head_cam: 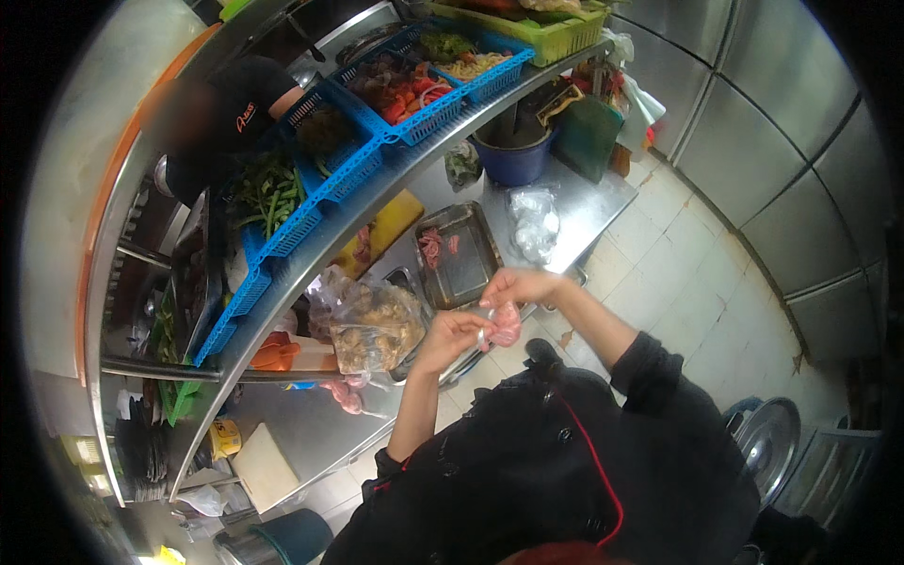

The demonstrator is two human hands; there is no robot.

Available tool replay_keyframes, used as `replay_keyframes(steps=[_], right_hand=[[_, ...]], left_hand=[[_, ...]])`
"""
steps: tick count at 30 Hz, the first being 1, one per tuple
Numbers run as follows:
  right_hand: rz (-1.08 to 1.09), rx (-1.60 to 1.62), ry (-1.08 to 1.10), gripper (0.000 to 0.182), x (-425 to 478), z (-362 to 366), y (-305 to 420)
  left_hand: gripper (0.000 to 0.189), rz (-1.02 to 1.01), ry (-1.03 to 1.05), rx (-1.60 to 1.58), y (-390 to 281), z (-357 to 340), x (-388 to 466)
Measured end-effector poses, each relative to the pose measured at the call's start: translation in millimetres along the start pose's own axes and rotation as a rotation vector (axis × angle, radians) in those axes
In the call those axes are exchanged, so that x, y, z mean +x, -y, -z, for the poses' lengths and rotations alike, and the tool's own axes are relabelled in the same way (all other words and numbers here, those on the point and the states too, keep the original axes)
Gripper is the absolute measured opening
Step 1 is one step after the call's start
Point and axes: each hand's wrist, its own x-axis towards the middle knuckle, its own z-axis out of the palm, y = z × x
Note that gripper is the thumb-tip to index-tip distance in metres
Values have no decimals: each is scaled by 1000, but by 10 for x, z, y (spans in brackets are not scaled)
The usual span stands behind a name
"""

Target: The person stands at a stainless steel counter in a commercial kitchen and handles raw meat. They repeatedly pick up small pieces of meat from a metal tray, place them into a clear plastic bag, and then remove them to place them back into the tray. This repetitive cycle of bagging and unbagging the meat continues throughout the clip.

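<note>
Between my hands hangs a small clear plastic bag of pink raw meat (506,325), just past the near edge of the steel counter. My left hand (450,339) pinches the bag at its left side. With its fingertips, my right hand (521,287) grips the bag's upper part. Beyond them lies a worn metal tray (467,272) holding a few strips of raw meat (431,247). A yellow cutting board (388,227) with more meat on it is left of the tray. Large clear bags of pale brown food (378,339) stand left of my left hand.
A steel shelf (417,157) with blue baskets (385,134) of vegetables arches over the counter. At the counter's far end are a purple bucket (512,159), a green board (587,138) and clear plastic bags (534,224). A person in dark clothing (247,92) stands behind the shelf.
</note>
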Motion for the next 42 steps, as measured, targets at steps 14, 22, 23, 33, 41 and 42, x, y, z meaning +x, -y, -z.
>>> replay_keyframes(steps=[14, 22, 23, 33, 41, 42], right_hand=[[245, -1430, -650, 16, 164, -811, 368], [395, -1031, -784, 19, -2, -863, -257], [379, -929, -829, 20, -4, -857, -335], [295, -1304, -908, 25, 48, -849, -144], [191, -1376, -858, 23, 109, -1044, -79], [201, -1380, -847, 23, 129, -1036, -105]], left_hand=[[6, 242, -515, -944, 1029, 118, 230], [3, 350, -509, -1191, 1145, 28, 230], [4, 358, -492, -1203, 1109, 13, 189], [9, 243, -874, -812, 853, -284, 212], [12, 197, -926, -740, 1185, -358, 92], [13, 194, -920, -757, 1226, -343, 87]])
